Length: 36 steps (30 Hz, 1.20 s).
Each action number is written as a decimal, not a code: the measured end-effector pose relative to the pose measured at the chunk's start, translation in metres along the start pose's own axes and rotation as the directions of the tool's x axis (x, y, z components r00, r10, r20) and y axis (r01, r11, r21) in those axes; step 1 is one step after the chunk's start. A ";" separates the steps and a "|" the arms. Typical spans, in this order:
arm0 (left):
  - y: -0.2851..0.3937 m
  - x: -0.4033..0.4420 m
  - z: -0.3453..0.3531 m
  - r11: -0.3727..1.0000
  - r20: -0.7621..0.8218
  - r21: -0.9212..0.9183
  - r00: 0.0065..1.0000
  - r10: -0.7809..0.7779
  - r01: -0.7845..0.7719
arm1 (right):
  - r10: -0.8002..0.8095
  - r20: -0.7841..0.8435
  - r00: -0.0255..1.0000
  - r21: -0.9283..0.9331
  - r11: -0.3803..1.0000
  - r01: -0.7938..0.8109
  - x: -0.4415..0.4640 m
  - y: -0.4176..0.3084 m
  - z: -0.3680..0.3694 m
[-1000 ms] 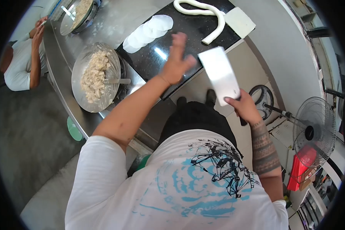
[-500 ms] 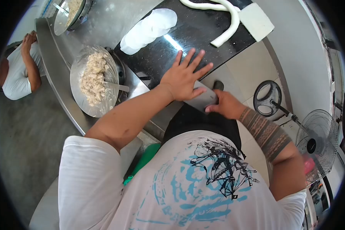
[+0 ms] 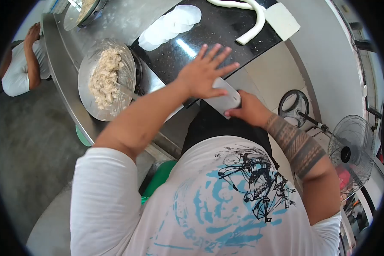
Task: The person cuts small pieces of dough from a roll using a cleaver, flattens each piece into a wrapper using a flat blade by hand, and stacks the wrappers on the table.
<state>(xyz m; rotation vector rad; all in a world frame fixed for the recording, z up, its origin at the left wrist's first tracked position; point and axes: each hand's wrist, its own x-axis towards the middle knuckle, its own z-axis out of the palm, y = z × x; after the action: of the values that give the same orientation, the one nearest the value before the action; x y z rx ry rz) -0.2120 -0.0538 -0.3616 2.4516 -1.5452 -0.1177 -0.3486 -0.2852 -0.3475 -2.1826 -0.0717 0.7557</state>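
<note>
Fingers spread, my left hand (image 3: 202, 74) is over the front edge of the black worktop (image 3: 217, 40), above the blade of a wide metal cleaver (image 3: 226, 100). Whether its palm touches the blade is hard to tell. My right hand (image 3: 247, 110) is closed around the cleaver's handle end. Overlapping round white wrappers (image 3: 170, 25) lie at the worktop's back left. A long white dough rope (image 3: 255, 27) curves across the back right, beside a pale square slab (image 3: 282, 21). To the left stands a wide bowl of chunky filling (image 3: 104, 79) with a flat tool stuck in it.
A second bowl (image 3: 83, 13) sits at the upper left on the steel counter (image 3: 66, 72). A person in a white shirt (image 3: 21, 70) is at the far left. A standing fan (image 3: 350, 153) and a wheel-shaped base (image 3: 293, 106) are at the right.
My right hand has brought the cleaver inward from the right, and its blade now lies flatter beneath my left hand. My left hand has spread its fingers.
</note>
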 end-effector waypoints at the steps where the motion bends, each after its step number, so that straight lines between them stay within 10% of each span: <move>1: 0.003 0.010 0.002 1.000 -0.006 0.004 1.000 -0.004 0.004 | 0.023 -0.020 1.000 0.043 0.999 -0.022 0.002 0.003 -0.004; 9: -0.070 0.059 -0.015 0.978 -0.195 0.209 0.980 0.030 0.012 | 0.000 -0.131 0.991 -0.141 0.990 -0.018 0.061 -0.034 -0.077; 19: -0.035 0.064 0.001 0.986 -0.084 0.116 0.988 0.131 -0.121 | 0.080 -0.107 0.991 0.224 0.973 -0.054 0.023 0.011 -0.028; 25: -0.071 0.081 -0.032 0.980 -0.214 0.169 0.967 0.137 -0.102 | 0.057 -0.183 0.981 -0.180 0.979 -0.090 0.060 -0.028 -0.083; 31: -0.022 0.044 -0.001 0.980 0.016 -0.006 0.980 0.197 -0.197 | 0.114 -0.157 0.981 0.255 0.964 -0.071 0.003 0.001 0.018; 36: -0.047 0.099 -0.014 0.971 -0.181 0.209 0.972 0.152 -0.113 | 0.077 -0.170 0.982 0.004 0.997 -0.077 0.040 0.012 -0.066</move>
<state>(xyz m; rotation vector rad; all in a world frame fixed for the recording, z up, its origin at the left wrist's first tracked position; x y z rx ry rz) -0.1247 -0.1211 -0.3535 2.4062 -1.6971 0.3077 -0.2827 -0.3266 -0.3431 -2.2546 0.0994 0.6089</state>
